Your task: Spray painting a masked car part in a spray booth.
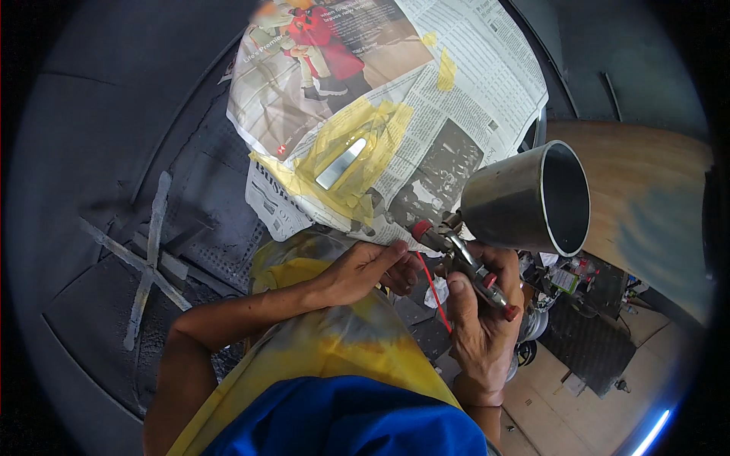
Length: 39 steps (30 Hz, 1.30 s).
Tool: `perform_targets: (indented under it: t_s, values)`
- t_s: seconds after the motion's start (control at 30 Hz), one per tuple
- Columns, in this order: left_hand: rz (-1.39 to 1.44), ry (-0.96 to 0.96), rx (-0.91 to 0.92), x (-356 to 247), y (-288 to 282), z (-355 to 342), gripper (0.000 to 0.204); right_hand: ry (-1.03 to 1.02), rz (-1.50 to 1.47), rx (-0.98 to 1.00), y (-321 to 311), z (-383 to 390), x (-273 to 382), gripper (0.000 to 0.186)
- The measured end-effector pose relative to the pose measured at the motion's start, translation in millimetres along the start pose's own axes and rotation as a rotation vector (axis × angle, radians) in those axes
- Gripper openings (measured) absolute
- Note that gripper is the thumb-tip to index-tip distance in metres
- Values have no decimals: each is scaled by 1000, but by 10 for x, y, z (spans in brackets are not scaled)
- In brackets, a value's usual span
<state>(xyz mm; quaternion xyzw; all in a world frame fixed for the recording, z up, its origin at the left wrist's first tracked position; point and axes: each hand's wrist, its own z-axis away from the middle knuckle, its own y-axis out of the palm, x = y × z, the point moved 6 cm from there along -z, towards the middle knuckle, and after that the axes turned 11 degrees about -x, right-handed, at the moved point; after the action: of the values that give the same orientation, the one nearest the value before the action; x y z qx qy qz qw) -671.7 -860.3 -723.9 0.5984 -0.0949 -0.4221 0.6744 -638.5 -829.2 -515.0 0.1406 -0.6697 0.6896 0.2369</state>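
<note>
My right hand (487, 319) is wrapped round the handle of a spray gun (471, 262) with red knobs and a metal body. On top of the gun sits a wide metal cup (502, 197), tilted with its open mouth to the right. My left hand (369, 272) is just left of the gun, fingers curled and thumb pressed along them; whatever they may hold is hidden. Beyond both hands lies a part masked with newspaper (487, 83). Yellow masking tape (391, 125) on it frames a small shiny silver piece (341, 163).
A cross-shaped stand (150, 267) with paint crust is on the left, against dark sheeting (84, 144). A red hose (433, 292) hangs below the gun. At the right are a wooden panel (639, 182), a cluttered pile (574, 277) and a black mat (589, 342).
</note>
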Motion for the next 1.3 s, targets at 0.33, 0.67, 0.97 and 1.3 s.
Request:
perform_targets:
  t_s: [0.33, 0.67, 0.97, 1.3]
  values:
    - [-32, 32, -21, -37, 27, 1, 54, 20, -3, 58, 22, 1, -38, 30]
    - [-80, 62, -74, -47, 27, -7, 51, -72, -38, 103, 35, -2, -26, 32]
    - [-33, -16, -14, 47, 40, -81, 55, 3, -56, -23, -105, -102, -67, 30]
    - [-116, -23, 36, -1, 95, -59, 62, -111, -47, -241, -330, -115, -235, 31]
